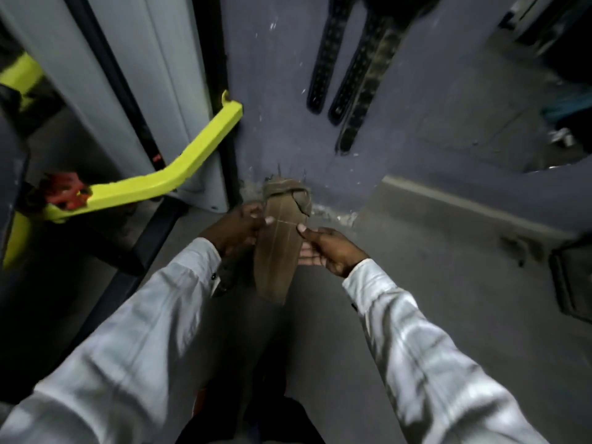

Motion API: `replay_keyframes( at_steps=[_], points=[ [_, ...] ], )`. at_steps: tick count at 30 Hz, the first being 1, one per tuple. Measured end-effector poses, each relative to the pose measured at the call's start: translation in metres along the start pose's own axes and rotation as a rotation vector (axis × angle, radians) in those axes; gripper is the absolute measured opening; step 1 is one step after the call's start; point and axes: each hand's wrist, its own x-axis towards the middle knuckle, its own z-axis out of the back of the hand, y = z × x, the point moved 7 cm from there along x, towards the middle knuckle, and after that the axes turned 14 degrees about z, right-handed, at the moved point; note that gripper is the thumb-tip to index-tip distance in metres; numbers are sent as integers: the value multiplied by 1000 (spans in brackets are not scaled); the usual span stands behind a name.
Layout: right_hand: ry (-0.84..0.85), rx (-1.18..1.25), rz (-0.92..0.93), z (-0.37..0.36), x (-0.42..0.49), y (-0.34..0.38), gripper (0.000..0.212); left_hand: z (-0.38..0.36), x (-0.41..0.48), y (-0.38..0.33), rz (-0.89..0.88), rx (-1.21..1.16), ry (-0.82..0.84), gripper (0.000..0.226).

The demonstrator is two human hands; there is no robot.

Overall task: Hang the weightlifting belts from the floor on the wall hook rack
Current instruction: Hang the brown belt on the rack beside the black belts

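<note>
A worn brown weightlifting belt (278,248) hangs between my hands in front of the grey-blue wall, its upper end folded over near the wall's foot. My left hand (238,227) pinches the belt's left edge. My right hand (326,248) grips the right edge, thumb on top and fingers underneath. Several dark belts (347,75) with rows of holes hang down the wall above, their tops cut off by the frame. The hook rack itself is out of view.
A yellow machine bar (179,168) with a red knob (64,189) juts out at the left beside a grey upright panel (134,75). A dark frame base (150,235) lies on the floor. At the right are a wall mirror (512,91) and a dark object (573,283).
</note>
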Motion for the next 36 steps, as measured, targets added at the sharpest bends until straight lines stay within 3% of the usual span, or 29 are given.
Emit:
replay_keyframes(
  at_steps=[3,9,15,19,23,28,30,34,36],
  points=[
    [-14,-49,154,16,-13,62,11,-21,-17,-56,-132,44,-8,9],
    [-65,-202,457,39,-34,190,26,-47,-55,-171,-411,3,-65,28],
    [-148,-277,674,45,-66,303,21,-66,-98,-276,-648,5,-87,22],
    [-202,-330,809,41,-95,375,21,-78,-133,-336,-776,-2,-73,38],
    [-256,-360,956,37,-124,447,29,-83,-165,-387,-945,-107,-172,35],
    [-324,-499,983,28,-136,499,27,-92,-192,-445,-1055,-239,-179,34],
    [-416,-574,1013,24,-136,509,24,-92,-197,-462,-1094,-249,-192,38],
    [-772,-838,1142,19,-150,535,17,-89,-205,-488,-1122,-303,-259,36],
    [-841,-909,1178,12,-158,539,21,-86,-206,-496,-1125,-326,-279,34]
  ],
)
